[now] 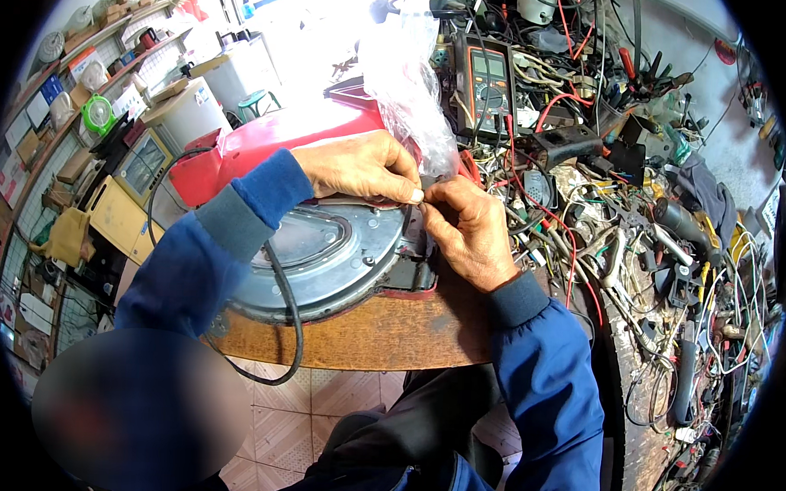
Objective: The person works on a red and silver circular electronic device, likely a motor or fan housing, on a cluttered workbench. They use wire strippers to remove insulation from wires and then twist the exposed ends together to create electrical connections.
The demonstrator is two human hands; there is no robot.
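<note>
On the wooden workbench (407, 337) lies an appliance with a red housing (284, 138) and a round grey metal plate (340, 261). My left hand (361, 168) reaches across the top of the plate, its thumb and fingers pinched together near the plate's right edge. My right hand (476, 231) meets it there, thumb and forefinger also pinched. The fingertips of both almost touch; whatever small thing lies between them is too hidden to name. Below them is a dark recessed part (409, 268) of the appliance. A black cable (289, 307) loops over the plate and down past the bench edge.
A clear plastic bag (407, 81) sits behind my hands. A multimeter (487, 80) with red leads stands at the back. Tangled wires, tools and parts (618, 245) crowd the right side. Shelves (68, 122) with boxes and a green fan (97, 114) line the left.
</note>
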